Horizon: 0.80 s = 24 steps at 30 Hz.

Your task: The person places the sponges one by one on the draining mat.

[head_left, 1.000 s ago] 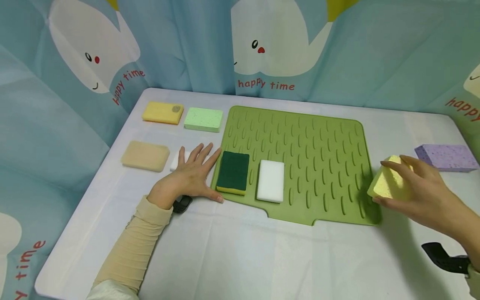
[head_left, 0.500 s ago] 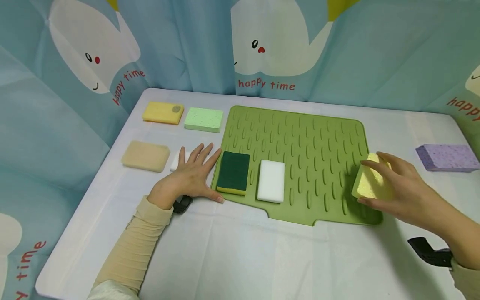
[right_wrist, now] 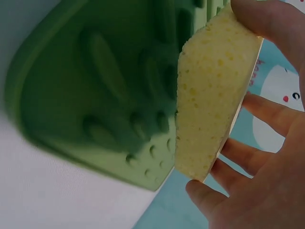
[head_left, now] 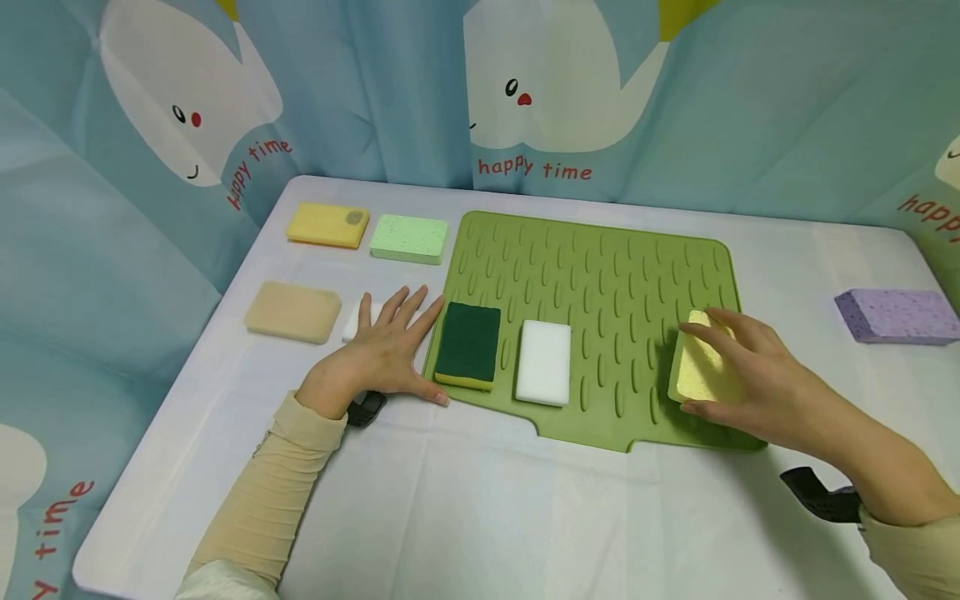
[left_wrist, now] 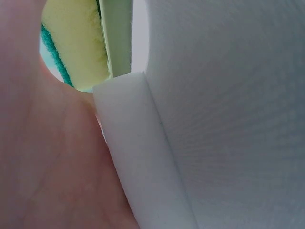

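Note:
My right hand [head_left: 757, 383] grips a pale yellow sponge [head_left: 703, 362] by its edges, over the right part of the green ridged mat [head_left: 600, 275]. In the right wrist view the sponge [right_wrist: 214, 86] is tilted, with thumb and fingertips at its edges. My left hand [head_left: 382, 350] lies with fingers spread, left of the mat. Under it a white sponge [head_left: 351, 325] is mostly covered; the left wrist view shows this white block [left_wrist: 138, 152] beside the palm. On the mat lie a dark green scouring sponge [head_left: 468, 343] with a yellow base and a white sponge [head_left: 543, 362].
At the table's left stand a yellow sponge [head_left: 328, 225], a light green sponge [head_left: 408, 238] and a beige sponge [head_left: 292, 312]. A purple sponge [head_left: 898, 317] lies on the right. A blue printed curtain [head_left: 420, 92] hangs behind the white table [head_left: 495, 517].
My right hand has carried the pale yellow sponge leftward, from the mat's right edge to over its right part. The left hand has stayed in place.

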Each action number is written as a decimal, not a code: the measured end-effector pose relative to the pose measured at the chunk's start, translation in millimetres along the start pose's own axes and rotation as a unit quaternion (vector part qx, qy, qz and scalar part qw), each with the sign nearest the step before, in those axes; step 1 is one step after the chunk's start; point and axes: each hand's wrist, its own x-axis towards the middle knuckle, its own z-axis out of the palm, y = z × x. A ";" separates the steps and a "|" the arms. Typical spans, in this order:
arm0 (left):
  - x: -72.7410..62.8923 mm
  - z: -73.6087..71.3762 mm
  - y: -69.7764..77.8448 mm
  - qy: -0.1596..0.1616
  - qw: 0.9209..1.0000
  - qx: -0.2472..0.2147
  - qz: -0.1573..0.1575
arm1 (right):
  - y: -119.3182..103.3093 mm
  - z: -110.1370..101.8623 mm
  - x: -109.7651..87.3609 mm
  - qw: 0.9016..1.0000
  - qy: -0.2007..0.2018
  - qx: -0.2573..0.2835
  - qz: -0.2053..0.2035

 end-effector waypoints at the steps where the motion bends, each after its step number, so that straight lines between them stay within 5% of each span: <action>1: 0.0 0.2 -0.2 0.000 1.000 -0.001 0.000 | -1.6 1.3 1.4 1.000 0.000 -0.001 -0.006; 24: -1.6 -0.6 -0.9 0.001 1.000 -0.004 -0.001 | -35.9 22.9 26.2 0.996 -0.024 0.003 -0.086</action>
